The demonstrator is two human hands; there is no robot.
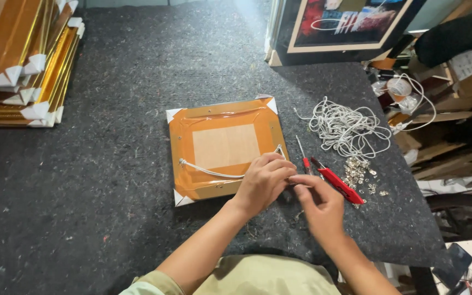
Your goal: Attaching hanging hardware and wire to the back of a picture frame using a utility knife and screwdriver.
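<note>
A small square picture frame (222, 146) lies face down on the dark felt table (110, 180), its back sealed with orange-brown tape and white corner guards. A white cord (208, 171) runs across the back from a fixing at the left edge toward the right edge. My left hand (265, 181) rests on the frame's lower right corner, fingers curled around the cord's right end. My right hand (319, 203) sits just beside it, fingertips pinched at the same spot. What lies between the fingers is hidden.
A red-handled screwdriver (302, 155) and a red utility knife (338, 186) lie right of the frame. A tangle of white cord (345, 127) and several small metal hangers (359, 173) sit further right. Gold frames (25, 60) are stacked at far left; a framed picture (345, 27) leans behind.
</note>
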